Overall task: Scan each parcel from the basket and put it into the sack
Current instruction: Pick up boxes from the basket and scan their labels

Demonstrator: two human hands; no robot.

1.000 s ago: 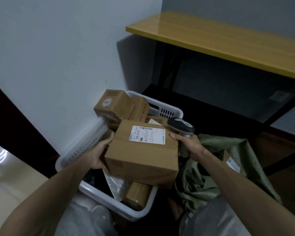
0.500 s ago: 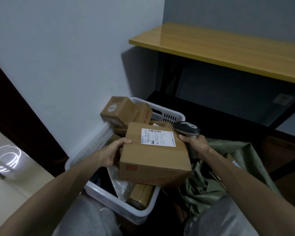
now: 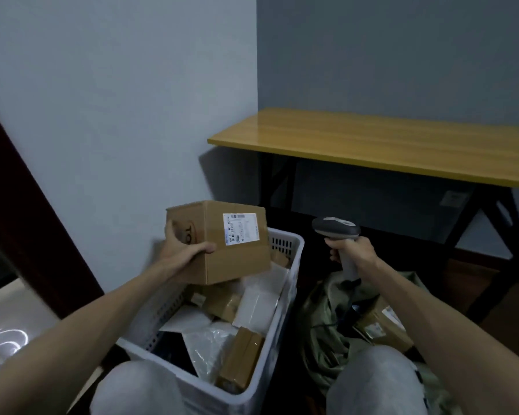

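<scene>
Right hand (image 3: 352, 254) now off box (image 3: 222, 250), grips only scanner (image 3: 337, 230) at box's 3 o'clock; left hand (image 3: 186, 253) alone clutches box over basket (image 3: 294, 244), so scan looks next.

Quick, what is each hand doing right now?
Left hand: grips the cardboard parcel, raised above the basket.
Right hand: grips the barcode scanner by its handle.

The labelled cardboard parcel (image 3: 222, 244) is tilting in the left grip (image 3: 183, 253) over the white basket (image 3: 292, 274); the scanner (image 3: 336, 229) is standing in the right grip (image 3: 351, 253), above the crumpled green sack (image 3: 321, 333).
</scene>
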